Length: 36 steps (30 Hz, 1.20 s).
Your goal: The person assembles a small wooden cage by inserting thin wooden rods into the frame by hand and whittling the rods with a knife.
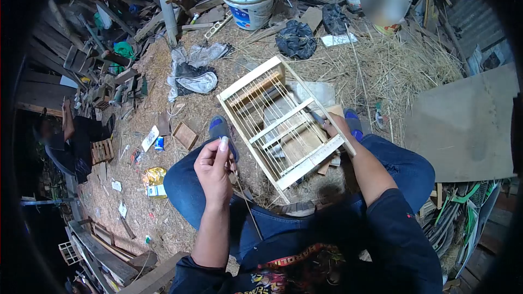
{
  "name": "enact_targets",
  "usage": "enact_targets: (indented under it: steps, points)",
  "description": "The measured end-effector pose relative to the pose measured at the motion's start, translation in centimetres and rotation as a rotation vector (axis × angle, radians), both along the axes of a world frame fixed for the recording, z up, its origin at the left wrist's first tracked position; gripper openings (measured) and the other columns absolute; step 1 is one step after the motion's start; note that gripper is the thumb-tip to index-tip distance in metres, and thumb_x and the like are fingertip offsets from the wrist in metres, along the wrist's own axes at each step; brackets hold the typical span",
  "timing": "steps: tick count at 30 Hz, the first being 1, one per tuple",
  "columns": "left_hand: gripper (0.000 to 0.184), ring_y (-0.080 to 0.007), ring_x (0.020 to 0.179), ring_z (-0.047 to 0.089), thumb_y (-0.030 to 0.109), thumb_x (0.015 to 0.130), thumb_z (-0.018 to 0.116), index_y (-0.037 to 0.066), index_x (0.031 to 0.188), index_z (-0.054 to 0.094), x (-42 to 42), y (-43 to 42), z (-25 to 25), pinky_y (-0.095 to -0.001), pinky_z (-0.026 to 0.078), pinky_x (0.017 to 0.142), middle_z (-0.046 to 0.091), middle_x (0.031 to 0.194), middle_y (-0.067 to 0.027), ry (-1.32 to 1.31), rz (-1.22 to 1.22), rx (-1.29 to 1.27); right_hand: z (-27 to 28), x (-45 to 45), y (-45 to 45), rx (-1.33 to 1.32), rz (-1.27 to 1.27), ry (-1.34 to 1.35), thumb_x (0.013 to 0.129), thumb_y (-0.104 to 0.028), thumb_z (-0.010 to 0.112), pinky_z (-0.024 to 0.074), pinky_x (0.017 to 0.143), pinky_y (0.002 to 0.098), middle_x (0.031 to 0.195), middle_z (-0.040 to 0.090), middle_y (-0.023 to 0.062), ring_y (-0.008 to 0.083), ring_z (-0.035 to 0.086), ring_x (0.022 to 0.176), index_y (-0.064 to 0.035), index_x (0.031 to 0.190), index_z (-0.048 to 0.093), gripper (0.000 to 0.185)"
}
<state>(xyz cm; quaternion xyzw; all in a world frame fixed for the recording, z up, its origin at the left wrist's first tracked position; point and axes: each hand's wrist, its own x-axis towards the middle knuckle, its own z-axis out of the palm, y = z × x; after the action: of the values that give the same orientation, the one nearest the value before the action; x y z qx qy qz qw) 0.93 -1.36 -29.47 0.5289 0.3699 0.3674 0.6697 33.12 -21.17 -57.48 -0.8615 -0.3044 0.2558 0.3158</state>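
Observation:
A small wooden cage point(289, 125), a pale frame strung with thin bars, is tilted between my legs. At its lower right side is my right hand point(335, 125), with fingers curled around the frame and partly hidden. A dark, narrow, blade-like piece point(314, 115) shows beside those fingers; I cannot tell whether the hand holds it too. Left of the cage and apart from it, my left hand point(212, 171) is raised with thumb and fingers pinched together. From that hand a thin stick point(249, 207) slants down toward my lap.
Straw and shavings cover the ground. A white bucket point(248, 8), black plastic bags point(296, 39) and a rag point(196, 73) lie ahead. A small wooden box point(185, 135) and a yellow packet point(155, 179) are at left. A large board point(463, 125) stands right. Another person point(71, 141) sits far left.

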Motion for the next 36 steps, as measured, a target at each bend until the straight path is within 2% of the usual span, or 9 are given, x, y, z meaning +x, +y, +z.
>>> enact_targets:
  steps: [8,10,12,17,20,28,30,32,36]
  points:
    - [0.019,-0.0072,0.054,0.057,0.015,0.105,0.07,-0.002,0.11,0.071,2.6,-0.3,0.1,-0.0226,0.045,0.05,0.067,0.076,-0.0036,-0.034,-0.075,-0.047,0.0,3.1,-0.6,0.084,-0.002,0.058,0.09,-0.023,0.078,0.057,0.078,0.0379,0.097,0.079,0.0158,0.0265,0.075,0.087,-0.0068,0.108,0.079,0.024]
    - [0.019,-0.0074,0.054,0.057,0.015,0.105,0.07,-0.003,0.11,0.071,3.3,-0.5,0.1,-0.0227,0.045,0.05,0.068,0.077,-0.0044,-0.034,-0.093,-0.044,2.2,5.8,-0.4,0.292,-0.226,0.158,0.094,-0.026,0.076,0.0568,0.077,0.0371,0.094,0.079,0.0145,0.0247,0.074,0.085,-0.0044,0.108,0.079,0.026]
    - [0.019,-0.0083,0.054,0.059,0.015,0.105,0.07,-0.003,0.112,0.07,4.4,-0.8,0.0,-0.0226,0.047,0.051,0.07,0.079,-0.0054,-0.007,-0.12,-0.025,10.2,7.0,0.9,0.299,-0.284,-0.166,0.097,-0.025,0.074,0.0563,0.076,0.0368,0.088,0.078,0.012,0.0199,0.073,0.082,-0.0025,0.105,0.079,0.024]
    - [0.023,-0.0168,0.064,0.07,0.015,0.104,0.071,-0.003,0.118,0.065,8.5,-1.2,-0.3,-0.0282,0.055,0.056,0.072,0.087,-0.0125,-0.035,-0.225,-0.072,27.6,0.7,3.5,0.362,-0.017,0.12,0.096,-0.029,0.077,0.0544,0.074,0.0304,0.084,0.076,0.0093,0.0149,0.069,0.077,-0.0017,0.103,0.079,0.028]
    - [0.026,-0.0179,0.067,0.072,0.016,0.104,0.071,-0.003,0.12,0.064,11.8,-1.9,0.3,-0.0292,0.057,0.059,0.074,0.089,-0.0136,0.024,-0.241,-0.096,29.3,-4.1,3.2,0.324,0.242,0.256,0.094,-0.03,0.081,0.0552,0.071,0.0318,0.083,0.077,0.0102,0.0159,0.07,0.074,0.0,0.1,0.079,0.031]
    - [0.031,-0.0144,0.076,0.073,0.025,0.107,0.068,-0.003,0.121,0.067,16.5,-2.3,-0.9,-0.0269,0.056,0.063,0.075,0.089,-0.0099,0.098,-0.341,-0.068,28.2,-2.5,0.9,0.273,0.144,0.041,0.093,-0.018,0.079,0.0573,0.073,0.0352,0.084,0.078,0.0121,0.0187,0.074,0.077,-0.0027,0.096,0.08,0.016]
    - [0.026,-0.0129,0.071,0.069,0.022,0.104,0.072,0.0,0.117,0.072,16.9,-1.5,-2.2,-0.0253,0.056,0.063,0.075,0.089,-0.0086,0.174,-0.362,0.065,29.1,-0.2,-0.2,0.262,-0.003,0.102,0.093,-0.017,0.079,0.0566,0.072,0.034,0.081,0.076,0.0095,0.0161,0.072,0.075,-0.0021,0.097,0.079,0.016]
    - [0.021,-0.0138,0.069,0.066,0.023,0.099,0.077,0.004,0.106,0.079,17.0,-1.2,-2.4,-0.0282,0.055,0.065,0.075,0.084,-0.0078,0.451,-0.514,0.905,29.3,2.0,-1.3,0.264,-0.067,0.1,0.093,-0.018,0.079,0.0564,0.072,0.0334,0.079,0.075,0.0084,0.0148,0.071,0.074,-0.0019,0.098,0.079,0.016]
    - [0.026,-0.0261,0.073,0.075,0.033,0.091,0.078,0.007,0.096,0.081,18.0,-3.8,-0.9,-0.0395,0.061,0.064,0.076,0.086,-0.0129,0.899,-0.631,1.333,29.8,2.8,-1.8,0.317,-0.162,0.088,0.091,-0.019,0.081,0.0561,0.071,0.0324,0.077,0.074,0.0065,0.0123,0.069,0.073,-0.0021,0.096,0.079,0.017]
